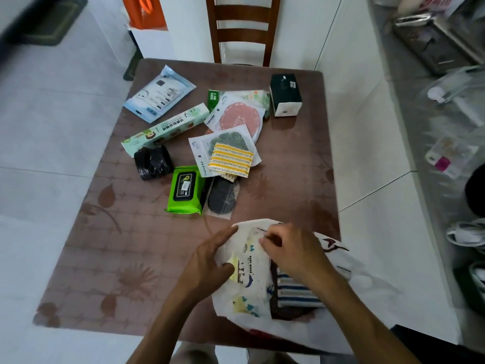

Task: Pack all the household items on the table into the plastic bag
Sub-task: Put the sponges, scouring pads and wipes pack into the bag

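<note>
A thin white plastic bag [338, 282] lies at the table's near right edge. A baby wipes pack [249, 261] and a blue-striped cloth [296, 292] show through it. My left hand [210, 258] grips the bag's left edge. My right hand [291, 248] pinches the bag's rim at the top. Further back lie a green wipes pack [185, 190], a black roll of bags [153, 162], a long green box [165, 128], a yellow-striped cloth [231, 160], a dark scouring pad [221, 195], sponge packets [236, 114], a blue-white packet [160, 93] and a dark box [286, 94].
The brown patterned table [131, 245] stands on a white tiled floor. A wooden chair [242, 30] is pushed in at the far side. An orange bag [147, 11] hangs at the back left. A cluttered counter [446, 101] runs along the right.
</note>
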A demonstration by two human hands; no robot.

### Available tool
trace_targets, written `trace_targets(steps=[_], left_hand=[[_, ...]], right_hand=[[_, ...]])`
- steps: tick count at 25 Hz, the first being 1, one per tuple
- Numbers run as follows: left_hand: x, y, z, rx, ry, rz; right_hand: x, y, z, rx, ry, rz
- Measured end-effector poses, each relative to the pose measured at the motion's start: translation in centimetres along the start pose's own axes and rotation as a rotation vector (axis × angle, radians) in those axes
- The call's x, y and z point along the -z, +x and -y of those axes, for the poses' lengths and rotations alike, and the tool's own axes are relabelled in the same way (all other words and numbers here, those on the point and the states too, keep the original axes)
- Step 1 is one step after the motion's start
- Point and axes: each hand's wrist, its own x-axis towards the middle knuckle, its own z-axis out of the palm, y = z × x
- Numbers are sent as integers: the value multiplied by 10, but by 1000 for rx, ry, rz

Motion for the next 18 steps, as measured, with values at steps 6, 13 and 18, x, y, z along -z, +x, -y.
trace_targets(steps=[6, 13, 18], left_hand=[[36, 71, 47, 365, 58, -552], [67, 160, 93, 639, 397, -324], [45, 135, 80, 480, -203, -493]], right_hand=[[-3, 44, 45, 70, 135, -97], [-29, 20, 10, -27, 183, -188], [-16, -18, -41, -129, 318, -271]])
